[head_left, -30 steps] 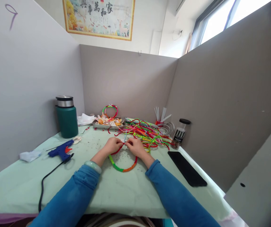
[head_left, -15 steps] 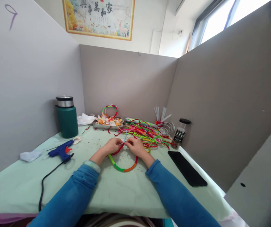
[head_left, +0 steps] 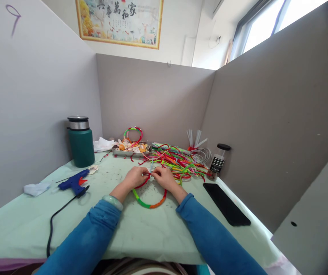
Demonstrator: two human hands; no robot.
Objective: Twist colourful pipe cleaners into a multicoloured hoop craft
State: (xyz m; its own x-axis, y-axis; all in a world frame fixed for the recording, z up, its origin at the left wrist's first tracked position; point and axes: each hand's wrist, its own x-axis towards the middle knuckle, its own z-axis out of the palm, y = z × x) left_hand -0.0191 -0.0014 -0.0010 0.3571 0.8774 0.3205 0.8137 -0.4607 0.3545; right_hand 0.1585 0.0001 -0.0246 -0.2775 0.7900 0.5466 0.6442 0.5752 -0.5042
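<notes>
A ring wrapped in coloured fuzzy pipe cleaners (head_left: 144, 205) rests on the table between my forearms, with lime, green, orange and red sections. At its far side my left hand (head_left: 135, 177) is closed in a pinch on a red pipe cleaner (head_left: 144, 183). Close beside it, my right hand (head_left: 164, 177) pinches the ring where the red winding meets a pale section. The two sets of fingertips nearly touch and hide part of the ring. Beyond them lies a tangled pile of pipe cleaners (head_left: 178, 160) in red, green, orange and pink.
A blue glue gun (head_left: 73, 182) with a black cord lies left, near a green flask (head_left: 81, 147). A metal tray (head_left: 129, 154) of small cut pieces stands at the back, a finished-looking ring above it. On the right are a clear bottle (head_left: 218, 164) and a black phone (head_left: 226, 204).
My left hand has shifted slightly to the right, and the red pipe cleaner near it has moved a little. The right hand stays almost where it was.
</notes>
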